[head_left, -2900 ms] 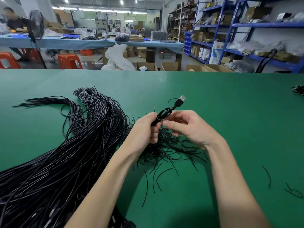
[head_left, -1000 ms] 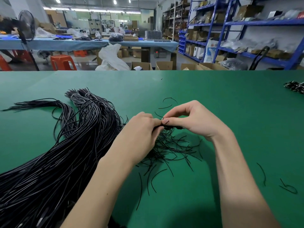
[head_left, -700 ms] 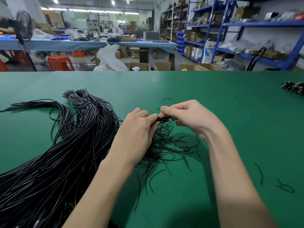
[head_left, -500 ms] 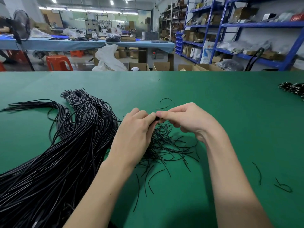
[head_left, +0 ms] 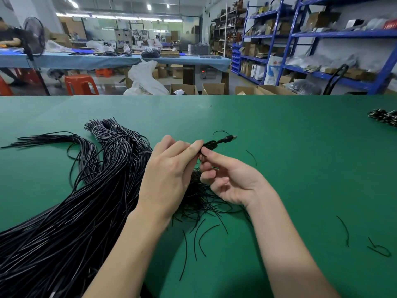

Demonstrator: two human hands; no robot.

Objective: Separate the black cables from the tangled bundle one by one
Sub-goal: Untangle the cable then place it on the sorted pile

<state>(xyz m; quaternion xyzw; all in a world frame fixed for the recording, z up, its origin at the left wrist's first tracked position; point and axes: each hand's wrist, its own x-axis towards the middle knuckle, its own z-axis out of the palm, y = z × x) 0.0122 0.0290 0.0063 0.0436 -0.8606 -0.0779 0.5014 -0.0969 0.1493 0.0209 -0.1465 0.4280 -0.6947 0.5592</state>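
A thick tangled bundle of black cables (head_left: 75, 211) sprawls over the left of the green table (head_left: 300, 168). My left hand (head_left: 169, 175) grips a small coiled black cable (head_left: 211, 144) above the table, and its USB plug (head_left: 231, 137) sticks out to the right. My right hand (head_left: 232, 181) is turned palm up just below. Its thumb tip and bent fingers pinch the underside of the same coil. The part of the coil inside my fingers is hidden.
A heap of short black wire ties (head_left: 204, 205) lies under my hands, with stray pieces (head_left: 343, 231) to the right. A black-and-white cable pile (head_left: 384, 117) sits at the far right edge. Beyond the table's far edge are boxes, stools and blue shelves.
My hands were pressed together over the coil with the plug hidden. Now they have lifted a little, the plug shows to the right, and my right hand has turned palm up under the coil.
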